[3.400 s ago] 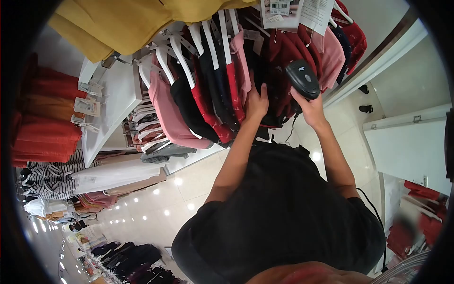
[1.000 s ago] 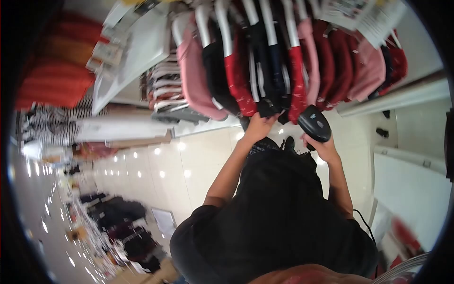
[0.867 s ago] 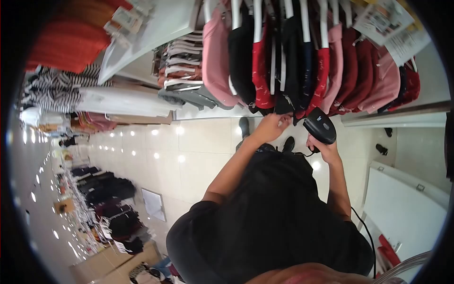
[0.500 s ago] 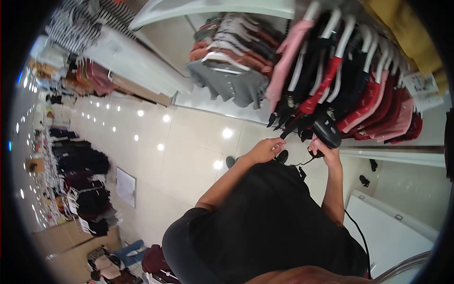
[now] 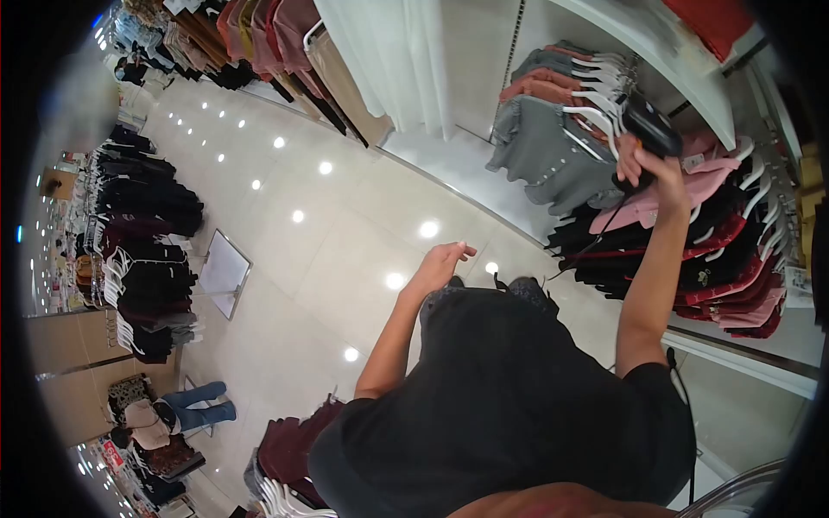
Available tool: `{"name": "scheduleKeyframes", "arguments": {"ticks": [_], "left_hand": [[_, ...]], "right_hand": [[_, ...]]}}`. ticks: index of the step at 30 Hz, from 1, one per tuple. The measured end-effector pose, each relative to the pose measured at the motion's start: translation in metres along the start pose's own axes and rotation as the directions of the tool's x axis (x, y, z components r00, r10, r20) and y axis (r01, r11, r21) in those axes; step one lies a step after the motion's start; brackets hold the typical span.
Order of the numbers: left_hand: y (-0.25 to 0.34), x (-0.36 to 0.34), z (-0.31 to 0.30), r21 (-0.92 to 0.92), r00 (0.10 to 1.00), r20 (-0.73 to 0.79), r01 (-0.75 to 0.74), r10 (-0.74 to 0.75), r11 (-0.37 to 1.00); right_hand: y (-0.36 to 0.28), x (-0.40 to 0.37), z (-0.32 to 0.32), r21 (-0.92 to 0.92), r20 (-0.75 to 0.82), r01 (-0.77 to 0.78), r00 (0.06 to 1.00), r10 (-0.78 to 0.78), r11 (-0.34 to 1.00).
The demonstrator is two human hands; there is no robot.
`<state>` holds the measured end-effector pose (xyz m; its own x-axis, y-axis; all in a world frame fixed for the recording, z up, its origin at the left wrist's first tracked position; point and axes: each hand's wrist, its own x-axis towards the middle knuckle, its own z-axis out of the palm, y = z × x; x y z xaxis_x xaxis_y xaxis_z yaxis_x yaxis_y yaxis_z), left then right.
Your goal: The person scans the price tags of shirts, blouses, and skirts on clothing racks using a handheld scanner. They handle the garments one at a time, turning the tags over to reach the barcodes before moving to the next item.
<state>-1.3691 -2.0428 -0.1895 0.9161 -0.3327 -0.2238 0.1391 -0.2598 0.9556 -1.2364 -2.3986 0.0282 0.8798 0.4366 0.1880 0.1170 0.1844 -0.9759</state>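
Note:
My right hand is wrapped round a black corded handheld scanner with a rounded head, raised at the clothes rack. Beside it hangs a grey buttoned top on a white hanger. Pink tops hang just below the hand. A thin dark cord trails down from the scanner. Away from the rack, over the tiled floor, my left hand is empty, its fingers loosely bent and apart.
Black and red garments hang along the right wall, under a white shelf. A white curtain stands beyond the rack. Dark clothes fill a rack at left, near a framed floor stand. A person in jeans stands lower left.
My right hand has moved up with the scanner, from the red and black garments to the grey top. My left hand has drawn left, away from the hanging clothes. The view has turned.

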Motion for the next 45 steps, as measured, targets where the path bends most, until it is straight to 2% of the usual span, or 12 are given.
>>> {"name": "scheduleKeyframes", "arguments": {"ticks": [7, 11, 13, 17, 20, 21, 26, 30, 33, 37, 40, 45], "left_hand": [[0.009, 0.025, -0.044, -0.127, 0.997, -0.077, -0.020, 0.010, 0.992], [0.008, 0.050, -0.066, -0.215, 0.996, -0.073, 0.024, -0.041, 0.976], [0.004, 0.065, -0.085, -0.204, 0.986, -0.165, -0.057, 0.023, 0.977], [-0.002, 0.095, -0.142, -0.209, 0.968, -0.243, 0.012, -0.064, 0.978], [0.011, 0.113, -0.194, -0.116, 0.957, -0.268, 0.080, -0.109, 0.990], [0.019, 0.118, -0.212, -0.055, 0.950, -0.295, 0.095, -0.107, 0.994], [0.027, 0.157, -0.286, 0.054, 0.910, -0.413, 0.078, -0.049, 0.996], [0.020, 0.191, -0.325, -0.224, 0.916, -0.394, -0.012, -0.079, 0.974], [0.001, 0.214, -0.348, -0.223, 0.954, -0.300, -0.046, -0.024, 0.974], [-0.018, 0.235, -0.403, -0.242, 0.990, -0.138, -0.074, 0.042, 0.967], [-0.025, 0.231, -0.461, -0.133, 0.993, -0.102, -0.073, 0.059, 0.988], [-0.073, 0.188, -0.565, -0.261, 0.971, -0.241, -0.063, -0.002, 0.963]], "right_hand": [[0.057, 0.104, 0.054, -0.359, 0.083, -0.354, 0.910, 0.407, 0.864], [0.132, 0.099, 0.086, -0.135, 0.106, -0.493, 0.855, 0.507, 0.860], [0.176, 0.106, 0.096, 0.023, 0.109, -0.456, 0.886, 0.451, 0.890], [0.199, 0.172, 0.132, 0.126, 0.016, -0.318, 0.948, 0.319, 0.940], [0.191, 0.248, 0.157, -0.005, -0.231, -0.062, 0.971, 0.059, 0.998], [0.194, 0.271, 0.158, -0.065, -0.210, 0.004, 0.978, -0.018, 0.998], [0.192, 0.352, 0.170, -0.063, -0.342, 0.114, 0.931, -0.128, 0.992], [0.194, 0.370, 0.175, -0.032, -0.496, 0.034, 0.867, -0.046, 0.999], [0.198, 0.374, 0.180, -0.066, -0.572, -0.083, 0.820, 0.031, 0.994], [0.221, 0.394, 0.221, -0.197, -0.476, -0.095, 0.879, -0.011, 0.976], [0.253, 0.421, 0.276, -0.153, -0.467, -0.210, 0.877, 0.117, 0.966], [0.271, 0.502, 0.374, -0.179, -0.367, -0.242, 0.916, 0.164, 0.954]]}}
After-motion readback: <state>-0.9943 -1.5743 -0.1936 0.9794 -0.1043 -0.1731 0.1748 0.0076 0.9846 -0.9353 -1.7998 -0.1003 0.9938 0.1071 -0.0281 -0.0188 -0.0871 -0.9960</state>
